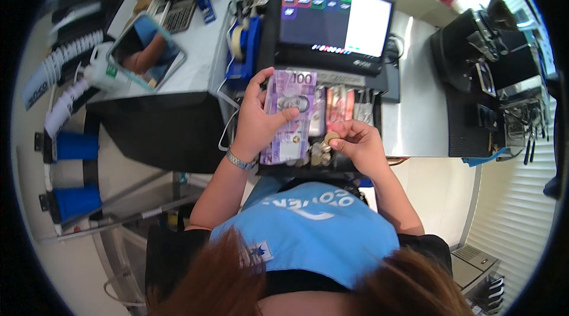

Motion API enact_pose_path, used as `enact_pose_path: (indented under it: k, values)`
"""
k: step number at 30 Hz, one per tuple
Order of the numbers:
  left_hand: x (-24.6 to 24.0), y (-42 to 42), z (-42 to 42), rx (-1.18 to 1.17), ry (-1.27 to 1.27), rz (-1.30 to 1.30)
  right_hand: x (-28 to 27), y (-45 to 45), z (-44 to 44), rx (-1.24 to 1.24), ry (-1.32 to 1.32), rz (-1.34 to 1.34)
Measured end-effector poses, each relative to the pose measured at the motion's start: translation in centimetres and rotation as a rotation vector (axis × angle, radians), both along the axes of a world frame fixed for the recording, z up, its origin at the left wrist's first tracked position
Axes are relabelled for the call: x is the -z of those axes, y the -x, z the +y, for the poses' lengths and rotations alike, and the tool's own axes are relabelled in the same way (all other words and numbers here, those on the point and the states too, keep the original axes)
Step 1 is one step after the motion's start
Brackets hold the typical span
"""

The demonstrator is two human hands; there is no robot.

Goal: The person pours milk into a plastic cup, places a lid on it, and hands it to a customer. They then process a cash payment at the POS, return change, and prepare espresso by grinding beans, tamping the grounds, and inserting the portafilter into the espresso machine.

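My left hand [262, 122] holds a stack of purple 100 banknotes [291, 133], thumb on top, over the left part of an open cash drawer [320, 170]. A metal watch or bracelet circles that wrist. Between the thumb and fingers of my right hand [362, 142] is a gold-coloured coin [332, 138], above the drawer's right part. Loose coins [319, 156] lie in the front of the drawer. Behind them, red banknotes [340, 102] stand in a compartment, with further contents on both sides. The notes in my left hand hide the drawer's left compartments.
A lit touchscreen monitor [335, 22] stands behind the drawer, with a blue tape dispenser [244, 49] at its left. Further left are a tablet [146, 51], a calculator [180, 16] and stacked cups [66, 107]. A steel counter [415, 125] with a black machine [462, 44] is at the right.
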State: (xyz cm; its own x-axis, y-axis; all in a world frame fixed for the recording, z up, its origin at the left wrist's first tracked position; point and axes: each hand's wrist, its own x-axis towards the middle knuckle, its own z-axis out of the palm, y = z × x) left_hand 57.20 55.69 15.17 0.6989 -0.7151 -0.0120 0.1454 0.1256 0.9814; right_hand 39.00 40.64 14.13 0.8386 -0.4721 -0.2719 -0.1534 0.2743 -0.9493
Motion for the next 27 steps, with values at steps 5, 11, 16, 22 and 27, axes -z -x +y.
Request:
enact_pose_path:
  k: [5, 11, 16, 22, 27]
  values:
    - [-1.5, 1.8, -6.1, 0.071, 0.129, -0.153, -2.4, -3.1, -2.6, 0.19, -0.008, -0.213]
    - [-3.7, 1.4, -13.0, 0.022, 0.22, -0.191, -3.4, -5.3, -7.8, 0.279, -0.05, -0.287]
    - [-5.4, 0.4, -14.5, -0.2, 0.389, -0.425, -7.6, -9.8, -21.0, 0.32, 0.333, -0.366]
    - [-0.1, 4.3, -6.3, -0.301, 0.052, -0.261, -10.6, -15.7, -34.5, 0.335, 0.251, -0.451]
    - [6.6, 9.5, 0.2, -0.493, -0.339, -0.307, -10.8, -19.9, -39.0, 0.294, 0.125, -0.496]
